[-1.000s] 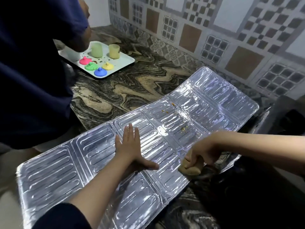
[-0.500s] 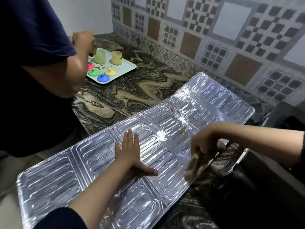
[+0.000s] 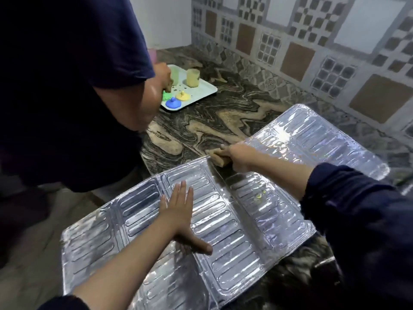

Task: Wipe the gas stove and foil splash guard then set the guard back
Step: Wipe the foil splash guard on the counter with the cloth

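The silver foil splash guard [image 3: 225,229] lies flat across the marbled counter, its left part hanging past the counter's edge. My left hand [image 3: 181,218] presses flat on the middle panels, fingers spread, holding nothing. My right hand [image 3: 237,156] is closed around a tan sponge [image 3: 219,156] at the guard's far edge, near a fold. The gas stove is not in view.
Another person in a dark blue shirt [image 3: 67,86] stands at the left, with a hand over a pale tray [image 3: 201,91] of coloured lids and cups. The marbled counter [image 3: 212,121] ends at a patterned tiled wall [image 3: 312,52] behind.
My right hand has carried the sponge from the guard's near right edge up to its far edge. The left hand has stayed pressed on the foil. The other person has leaned in over the tray.
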